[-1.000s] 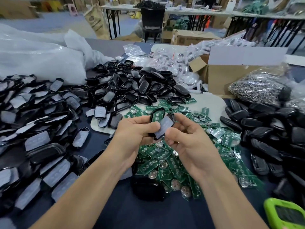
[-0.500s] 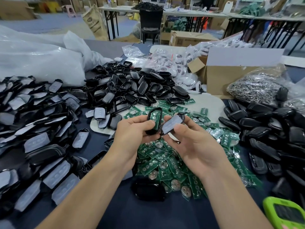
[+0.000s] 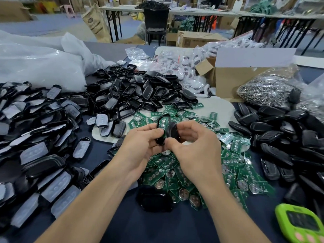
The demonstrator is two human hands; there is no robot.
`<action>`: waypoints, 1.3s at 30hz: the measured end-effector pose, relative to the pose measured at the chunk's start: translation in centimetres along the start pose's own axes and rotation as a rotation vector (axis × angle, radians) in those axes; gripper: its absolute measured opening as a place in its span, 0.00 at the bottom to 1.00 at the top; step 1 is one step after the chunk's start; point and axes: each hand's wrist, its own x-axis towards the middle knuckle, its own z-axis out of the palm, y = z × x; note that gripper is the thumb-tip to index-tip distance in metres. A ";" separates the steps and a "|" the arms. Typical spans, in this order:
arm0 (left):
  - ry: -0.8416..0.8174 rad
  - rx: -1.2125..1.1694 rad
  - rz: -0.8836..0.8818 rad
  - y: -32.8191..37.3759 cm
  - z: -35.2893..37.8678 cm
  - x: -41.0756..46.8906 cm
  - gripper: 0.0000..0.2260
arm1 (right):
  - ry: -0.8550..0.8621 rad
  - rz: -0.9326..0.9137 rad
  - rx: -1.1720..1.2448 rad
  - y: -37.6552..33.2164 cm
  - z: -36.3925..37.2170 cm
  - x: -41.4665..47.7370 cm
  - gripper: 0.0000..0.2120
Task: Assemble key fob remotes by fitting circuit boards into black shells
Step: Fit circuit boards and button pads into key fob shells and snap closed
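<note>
Black shell half [image 3: 159, 141], board [image 3: 163, 122] seated, held in left hand [image 3: 140, 148] grip above centre board pile [image 3: 164, 172]; right hand [image 3: 196, 149] grip pinched cover [image 3: 172, 131] just beside. Closing step judged; next: align edges, press shut.

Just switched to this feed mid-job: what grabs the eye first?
Centre frame, the left hand grips an open shell showing green inside, and the right hand grips a black cover right beside it. Beneath them spreads a pile of green circuit boards, ringed by heaps of black shells left, behind and right.
</note>
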 end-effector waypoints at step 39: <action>0.020 0.560 0.508 -0.3 0.5 -2.2 0.28 | -0.295 0.735 1.197 0.5 -0.5 1.4 0.14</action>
